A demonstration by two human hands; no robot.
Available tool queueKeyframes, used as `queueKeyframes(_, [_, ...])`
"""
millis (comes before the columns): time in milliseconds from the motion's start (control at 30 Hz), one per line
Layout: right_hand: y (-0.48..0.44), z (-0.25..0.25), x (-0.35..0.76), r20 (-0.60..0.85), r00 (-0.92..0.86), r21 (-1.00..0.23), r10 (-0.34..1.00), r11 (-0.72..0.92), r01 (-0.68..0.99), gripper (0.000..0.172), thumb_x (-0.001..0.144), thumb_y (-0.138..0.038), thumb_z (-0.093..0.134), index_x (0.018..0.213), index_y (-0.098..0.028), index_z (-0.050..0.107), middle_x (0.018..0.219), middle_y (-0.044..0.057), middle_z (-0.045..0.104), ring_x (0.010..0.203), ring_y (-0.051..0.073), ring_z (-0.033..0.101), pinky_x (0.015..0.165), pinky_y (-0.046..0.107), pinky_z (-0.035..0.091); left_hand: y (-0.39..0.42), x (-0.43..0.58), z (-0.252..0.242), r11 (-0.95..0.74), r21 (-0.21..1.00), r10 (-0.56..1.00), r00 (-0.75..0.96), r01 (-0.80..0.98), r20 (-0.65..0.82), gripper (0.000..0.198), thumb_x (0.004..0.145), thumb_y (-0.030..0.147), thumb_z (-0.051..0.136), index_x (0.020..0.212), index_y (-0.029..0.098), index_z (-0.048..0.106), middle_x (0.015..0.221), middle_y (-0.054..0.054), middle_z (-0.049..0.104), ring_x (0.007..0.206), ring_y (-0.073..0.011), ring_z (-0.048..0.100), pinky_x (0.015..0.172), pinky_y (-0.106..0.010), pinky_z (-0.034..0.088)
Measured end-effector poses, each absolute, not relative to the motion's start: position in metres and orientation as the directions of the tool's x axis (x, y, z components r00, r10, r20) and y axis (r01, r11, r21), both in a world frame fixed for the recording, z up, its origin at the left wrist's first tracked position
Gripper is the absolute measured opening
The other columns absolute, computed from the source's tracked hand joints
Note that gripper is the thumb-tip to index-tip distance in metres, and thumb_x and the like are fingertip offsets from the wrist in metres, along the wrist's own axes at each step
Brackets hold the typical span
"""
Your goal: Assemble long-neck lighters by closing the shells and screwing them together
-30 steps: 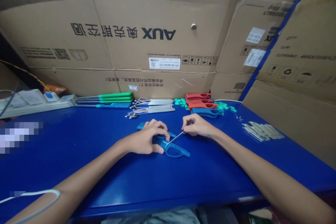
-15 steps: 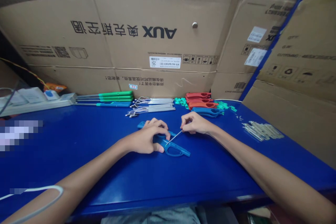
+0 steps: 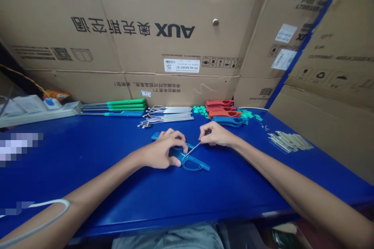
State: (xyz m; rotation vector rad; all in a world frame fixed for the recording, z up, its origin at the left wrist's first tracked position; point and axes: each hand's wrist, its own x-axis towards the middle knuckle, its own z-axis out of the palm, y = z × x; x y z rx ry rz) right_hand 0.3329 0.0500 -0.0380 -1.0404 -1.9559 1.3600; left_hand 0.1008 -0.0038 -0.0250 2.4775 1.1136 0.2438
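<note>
On the blue table, a translucent blue plastic casing (image 3: 195, 163) lies at an angle, its loop toward the lower right. My left hand (image 3: 163, 149) is closed on its middle, the thumb at the near edge and the fingers across the top. A thin metal rod (image 3: 192, 150) slants down to the left from my right hand (image 3: 212, 134), which pinches its upper end. The rod's lower tip meets the casing beside the loop, close to my left thumb. My left fingers cover part of the casing.
Along the back of the blue table (image 3: 140, 202) lie green-handled tools (image 3: 128, 105), silver tubes with wires (image 3: 178, 113), teal pieces (image 3: 201, 111), and red casings (image 3: 219, 103) near blue ones (image 3: 229, 121). Clear plastic parts (image 3: 290, 142) are at right, a power strip (image 3: 67, 111) at left.
The whole view has shifted slightly. Both hands keep their holds on the casing and rod, and the rod's tip stays by the loop.
</note>
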Motion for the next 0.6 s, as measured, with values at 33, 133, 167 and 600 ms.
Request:
queueKeyframes(33, [0.05, -0.038, 0.333, 0.003, -0.559, -0.937, 0.829, 0.197, 0.287, 0.009, 0.057, -0.02, 0.064, 0.056, -0.015, 0.057, 0.048, -0.005, 0.053, 0.036, 0.004, 0.039, 0.034, 0.016, 0.029, -0.004, 0.101, -0.025, -0.598, 0.434, 0.746, 0.666, 0.674, -0.007, 0.031, 0.069, 0.017, 0.076, 0.096, 0.028, 0.065, 0.123, -0.003, 0.051, 0.114, -0.0297, 0.04, 0.097, -0.05, 0.029])
queueKeyframes(133, [0.05, -0.039, 0.333, 0.018, -0.555, -0.938, 0.831, 0.207, 0.279, 0.009, 0.057, -0.022, 0.063, 0.057, -0.015, 0.057, 0.047, -0.005, 0.052, 0.034, 0.005, 0.04, 0.034, 0.017, 0.029, -0.002, 0.099, -0.026, -0.599, 0.433, 0.747, 0.665, 0.674, 0.0, 0.031, 0.07, 0.019, 0.075, 0.097, 0.029, 0.065, 0.124, -0.003, 0.051, 0.116, -0.0299, 0.039, 0.1, -0.052, 0.027])
queueKeyframes(167, [0.051, -0.04, 0.334, 0.026, -0.552, -0.937, 0.834, 0.212, 0.277, 0.009, 0.058, -0.023, 0.062, 0.057, -0.015, 0.057, 0.046, -0.005, 0.052, 0.034, 0.005, 0.041, 0.034, 0.018, 0.03, -0.002, 0.098, -0.026, -0.599, 0.433, 0.746, 0.666, 0.673, -0.002, 0.031, 0.07, 0.021, 0.076, 0.098, 0.03, 0.065, 0.124, -0.003, 0.05, 0.116, -0.03, 0.039, 0.1, -0.052, 0.027])
queueKeyframes(600, [0.054, -0.041, 0.346, 0.366, -0.317, -0.789, 0.875, 0.473, 0.393, 0.009, 0.065, -0.022, 0.057, 0.067, -0.017, 0.064, 0.068, 0.002, 0.065, 0.063, 0.014, 0.058, 0.059, 0.026, 0.044, 0.01, 0.076, -0.034, -0.557, 0.278, 0.83, 0.537, 0.782, 0.151, 0.054, 0.081, 0.061, 0.059, 0.124, 0.03, 0.056, 0.122, -0.009, 0.053, 0.115, -0.0319, 0.043, 0.098, -0.052, 0.034])
